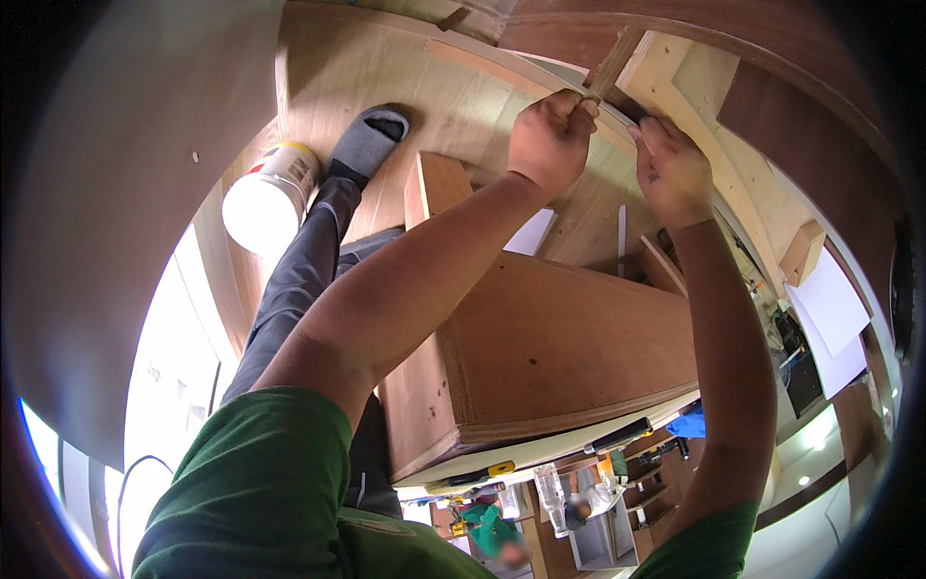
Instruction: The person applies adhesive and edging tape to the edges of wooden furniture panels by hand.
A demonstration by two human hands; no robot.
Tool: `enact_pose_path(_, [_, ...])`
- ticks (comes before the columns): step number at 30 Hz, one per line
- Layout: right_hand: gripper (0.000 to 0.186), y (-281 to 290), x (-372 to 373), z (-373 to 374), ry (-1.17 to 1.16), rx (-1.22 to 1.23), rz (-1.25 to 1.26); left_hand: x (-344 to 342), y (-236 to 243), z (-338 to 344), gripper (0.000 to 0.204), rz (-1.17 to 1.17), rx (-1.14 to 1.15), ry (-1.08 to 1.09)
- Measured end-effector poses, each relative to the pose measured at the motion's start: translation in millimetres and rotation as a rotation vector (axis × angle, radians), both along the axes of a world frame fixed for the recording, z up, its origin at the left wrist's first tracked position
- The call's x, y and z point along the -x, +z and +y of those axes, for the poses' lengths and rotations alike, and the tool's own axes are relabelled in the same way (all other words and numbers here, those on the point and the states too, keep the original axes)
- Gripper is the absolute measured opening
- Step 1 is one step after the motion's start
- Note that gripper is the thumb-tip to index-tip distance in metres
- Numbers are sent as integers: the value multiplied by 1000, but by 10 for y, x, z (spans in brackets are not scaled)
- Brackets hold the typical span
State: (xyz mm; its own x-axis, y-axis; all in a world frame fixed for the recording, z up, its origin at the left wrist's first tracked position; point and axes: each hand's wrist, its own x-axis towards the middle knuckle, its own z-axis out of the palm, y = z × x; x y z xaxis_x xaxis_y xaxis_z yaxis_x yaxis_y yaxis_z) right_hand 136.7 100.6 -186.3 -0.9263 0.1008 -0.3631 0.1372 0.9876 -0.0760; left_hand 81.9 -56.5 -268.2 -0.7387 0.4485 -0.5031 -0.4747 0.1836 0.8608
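Observation:
High in the head view, my left hand (552, 137) is closed on the lower end of a narrow wooden strip (612, 66). Just right of it, my right hand (670, 169) has bent, closed fingers at the edge of a long pale board (511, 72) under dark brown panelling (786, 43); what they hold is hidden. Below my arms lies a brown plywood box (569, 338). My left leg, with a grey slipper (365, 145), stretches along the light wood surface (453, 116).
A white bucket (262, 207) stands left of my leg. White sheets (825, 323) are at the right. Tools (617, 434) and blue cloth (687, 422) are along the box's edge. Two other people (497, 531) (593, 497) appear at the bottom among shelving.

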Motion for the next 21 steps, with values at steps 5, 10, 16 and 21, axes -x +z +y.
enact_pose_path(5, [17,-15,39,-56,24,-7,69,29,-51,-33,20,84,-37,-46])
enact_pose_path(10, [16,-22,35,-70,20,-31,60,68,-80,-65,18,212,-25,-78])
enact_pose_path(16, [17,-45,39,-89,14,-47,67,27,-81,-52,17,233,-33,-53])
enact_pose_path(21, [21,-57,83,-116,-12,-29,7,3,-93,-41,15,217,-51,-22])
